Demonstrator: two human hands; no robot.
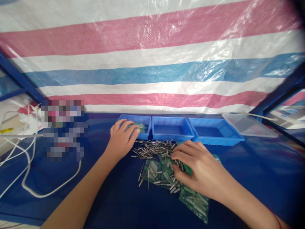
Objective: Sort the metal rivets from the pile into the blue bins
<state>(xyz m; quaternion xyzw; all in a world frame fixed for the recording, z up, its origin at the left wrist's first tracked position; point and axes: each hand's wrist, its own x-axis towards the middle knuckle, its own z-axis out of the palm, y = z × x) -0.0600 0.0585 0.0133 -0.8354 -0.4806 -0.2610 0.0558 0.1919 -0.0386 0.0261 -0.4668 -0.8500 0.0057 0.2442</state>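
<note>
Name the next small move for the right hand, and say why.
Probably pinch up a green bag. The right hand, thumb apart, is over bags and loose metal pins; the left hand is over the left tray, where something green lies.

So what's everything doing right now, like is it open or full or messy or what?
Left hand: loosely open, over the left tray
Right hand: fingers bent over the heap, grip unclear
Left tray: open-topped, green packets inside
Middle tray: open-topped, floor showing
Right tray: open-topped, floor showing
Metal pins: loose, messy
Front green packet: lying on the table, pins showing
White cable: loosely curved
Striped sheet: spread, wrinkled
</note>
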